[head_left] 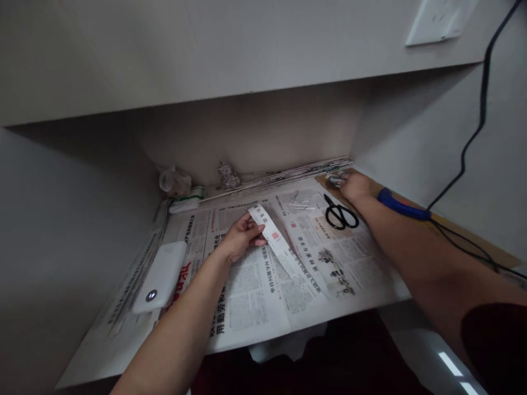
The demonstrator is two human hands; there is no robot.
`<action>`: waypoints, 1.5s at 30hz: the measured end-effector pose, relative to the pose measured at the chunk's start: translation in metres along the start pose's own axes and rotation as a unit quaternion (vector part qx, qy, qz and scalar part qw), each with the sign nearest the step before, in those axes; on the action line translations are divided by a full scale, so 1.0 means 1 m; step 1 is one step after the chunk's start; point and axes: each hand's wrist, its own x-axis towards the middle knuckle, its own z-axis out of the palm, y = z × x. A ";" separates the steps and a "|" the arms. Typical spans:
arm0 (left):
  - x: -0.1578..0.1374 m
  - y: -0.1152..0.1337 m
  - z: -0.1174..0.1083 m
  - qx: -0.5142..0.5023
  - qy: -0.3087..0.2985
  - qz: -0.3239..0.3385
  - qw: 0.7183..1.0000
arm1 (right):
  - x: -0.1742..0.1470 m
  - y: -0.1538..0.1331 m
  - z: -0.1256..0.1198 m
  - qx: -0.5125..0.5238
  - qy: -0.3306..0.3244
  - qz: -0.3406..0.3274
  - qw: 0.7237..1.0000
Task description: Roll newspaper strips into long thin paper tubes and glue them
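Your left hand [242, 240] pinches a paper strip [275, 237]; your right hand [355, 186] is stretched forward, its grip unclear.

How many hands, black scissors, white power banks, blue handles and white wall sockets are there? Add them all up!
Bare hands: 2, left hand and right hand
Black metal scissors: 1
White flat rectangular power bank: 1
Blue curved tool handle: 1
White rectangular wall socket: 1
Total: 6

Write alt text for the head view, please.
A person's left hand holds a paper strip over newspaper sheets; the right hand is at a small grey object. Black scissors lie right of centre, a white power bank at left.
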 end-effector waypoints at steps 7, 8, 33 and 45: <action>-0.001 0.003 -0.002 -0.008 -0.011 0.012 1.000 | -0.003 -0.029 -0.003 -0.115 0.024 0.122 0.986; -0.001 0.003 -0.002 -0.005 -0.010 0.010 1.000 | -0.007 -0.037 -0.002 -0.132 0.032 0.116 0.984; 0.004 -0.001 -0.005 0.029 0.067 -0.040 0.997 | -0.130 -0.144 0.065 0.380 -0.318 0.040 0.868; -0.003 0.011 -0.015 0.095 0.038 -0.073 0.992 | -0.118 -0.145 0.060 0.481 -0.172 0.082 0.856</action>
